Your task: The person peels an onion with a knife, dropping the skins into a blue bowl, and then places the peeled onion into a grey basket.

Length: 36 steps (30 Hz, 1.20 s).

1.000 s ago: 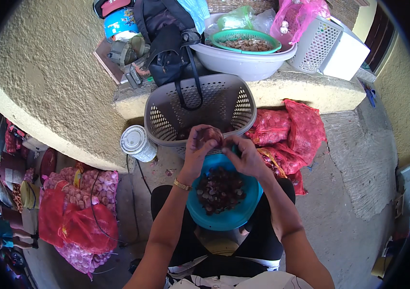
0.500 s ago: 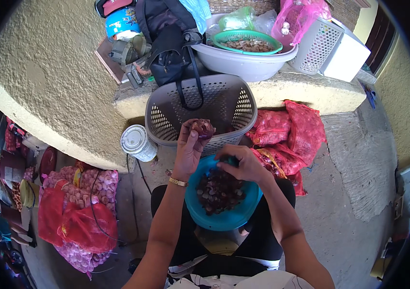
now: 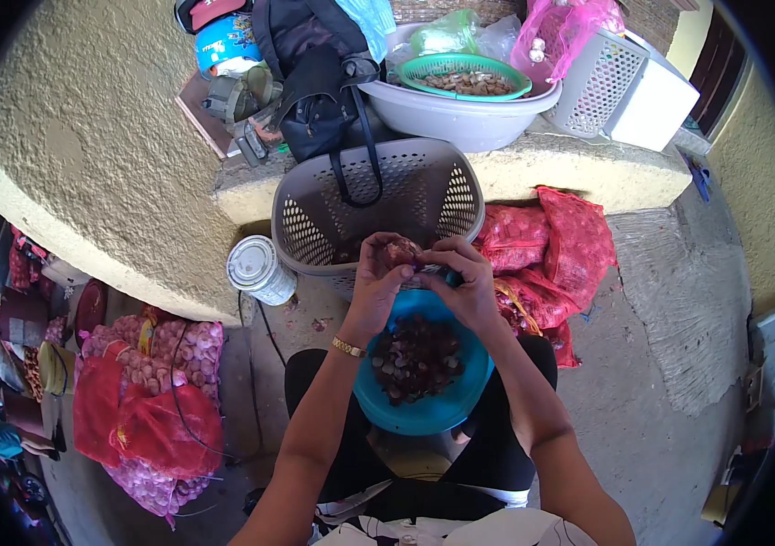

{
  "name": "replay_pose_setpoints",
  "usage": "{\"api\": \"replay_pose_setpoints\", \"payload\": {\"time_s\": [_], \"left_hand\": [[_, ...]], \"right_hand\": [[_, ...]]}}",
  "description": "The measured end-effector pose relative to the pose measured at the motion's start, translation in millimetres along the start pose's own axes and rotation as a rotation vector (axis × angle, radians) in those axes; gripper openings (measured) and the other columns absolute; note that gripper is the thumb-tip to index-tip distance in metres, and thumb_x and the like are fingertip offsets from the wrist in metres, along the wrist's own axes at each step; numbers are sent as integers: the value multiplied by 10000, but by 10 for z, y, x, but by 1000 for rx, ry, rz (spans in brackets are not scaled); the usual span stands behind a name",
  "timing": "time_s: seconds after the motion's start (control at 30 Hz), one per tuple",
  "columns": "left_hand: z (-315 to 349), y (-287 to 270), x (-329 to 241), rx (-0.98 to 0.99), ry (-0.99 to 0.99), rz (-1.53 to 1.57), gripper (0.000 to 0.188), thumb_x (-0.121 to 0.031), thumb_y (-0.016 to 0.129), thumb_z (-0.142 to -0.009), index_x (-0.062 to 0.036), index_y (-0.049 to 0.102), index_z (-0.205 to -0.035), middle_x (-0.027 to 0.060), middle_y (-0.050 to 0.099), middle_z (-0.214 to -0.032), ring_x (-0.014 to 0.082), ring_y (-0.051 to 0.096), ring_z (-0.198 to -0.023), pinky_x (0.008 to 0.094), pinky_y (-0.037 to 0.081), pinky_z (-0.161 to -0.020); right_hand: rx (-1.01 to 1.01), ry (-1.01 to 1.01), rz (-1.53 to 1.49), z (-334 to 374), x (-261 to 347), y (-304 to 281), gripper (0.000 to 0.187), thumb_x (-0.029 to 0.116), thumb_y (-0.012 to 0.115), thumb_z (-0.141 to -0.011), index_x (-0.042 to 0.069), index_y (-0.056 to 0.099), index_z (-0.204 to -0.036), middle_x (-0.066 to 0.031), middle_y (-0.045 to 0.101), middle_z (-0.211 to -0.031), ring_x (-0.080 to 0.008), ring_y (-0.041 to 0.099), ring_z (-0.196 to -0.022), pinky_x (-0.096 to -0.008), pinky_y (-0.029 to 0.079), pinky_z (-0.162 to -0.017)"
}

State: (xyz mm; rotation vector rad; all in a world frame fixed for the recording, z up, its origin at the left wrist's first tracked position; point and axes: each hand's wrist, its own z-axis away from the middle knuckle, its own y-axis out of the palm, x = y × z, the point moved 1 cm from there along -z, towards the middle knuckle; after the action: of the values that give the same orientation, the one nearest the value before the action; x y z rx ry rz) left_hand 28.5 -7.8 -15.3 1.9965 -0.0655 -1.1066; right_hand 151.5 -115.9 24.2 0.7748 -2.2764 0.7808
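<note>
The clock face is centred on the blue basin (image 3: 472,387), with twelve o'clock away from the person. A grey basket (image 3: 406,164) stands just beyond at twelve, between the basin and the ledge (image 3: 601,173); a strap (image 3: 375,155) from the black bag (image 3: 315,109) at eleven hangs into it, and the hands hide part of its near rim. A lidded can (image 3: 256,264) stands at ten, a dark cable (image 3: 271,335) trailing near it; red net sacks (image 3: 578,241) crowd two o'clock, and a pink sack (image 3: 192,350) lies at nine. On the ledge, a pale tub (image 3: 460,132) holding a green sieve (image 3: 413,76) sits at twelve. Counted: one basin, one basket, one can, one tub, one sieve and at least three red sacks; the dark pieces (image 3: 415,359) heaped in the basin are too many to count. One reddish bulb (image 3: 401,253) is held above the basket's near rim, at twelve. The left hand (image 3: 375,280) curls around it; the right hand (image 3: 466,280) meets its right side, thumb and fingertips narrowly spaced, whether gripping it cannot be told.
</note>
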Motion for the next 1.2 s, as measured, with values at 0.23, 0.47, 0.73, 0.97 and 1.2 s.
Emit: {"api": "replay_pose_setpoints", "payload": {"time_s": [0.23,0.47,0.73,0.97,1.2], "left_hand": [[5,41,-98,70,-147,-127,602,20,664,-853,-59,387,-1382,106,495,-1332,199,514,-1218,351,428,-1055],[19,67,-139,115,-169,-195,605,77,672,-821,-57,405,-1347,82,535,-1272,184,533,-1188,334,450,-1037],[-10,86,-153,66,50,-252,671,123,702,-755,-96,365,-1292,120,438,-1344,225,463,-1287,348,437,-1063],[65,70,-20,79,274,-621,757,153,705,-719,-112,281,-1287,139,400,-1320,276,438,-1314,381,421,-1080],[98,112,-63,101,338,-1092,738,99,728,-725,-71,314,-1311,177,382,-1323,294,476,-1210,378,434,-1016]], "right_hand": [[52,-11,-41,-39,2,-48,306,7,805,-679,23,680,-959,-84,632,-959,-229,663,-863,-310,538,-754],[149,-21,-81,-24,-52,-93,347,0,803,-675,16,625,-973,-98,622,-972,-251,659,-880,-321,535,-759],[100,444,-311,32,7,-77,256,116,716,-848,-4,631,-1058,-91,658,-977,-154,625,-938,-298,489,-832],[246,706,-393,32,22,2,335,202,632,-924,-45,650,-1149,-122,694,-1037,-149,620,-976,-301,478,-882],[184,554,-335,85,-131,37,283,135,598,-911,-55,657,-1112,-114,705,-954,-145,640,-894,-303,496,-846]]}}
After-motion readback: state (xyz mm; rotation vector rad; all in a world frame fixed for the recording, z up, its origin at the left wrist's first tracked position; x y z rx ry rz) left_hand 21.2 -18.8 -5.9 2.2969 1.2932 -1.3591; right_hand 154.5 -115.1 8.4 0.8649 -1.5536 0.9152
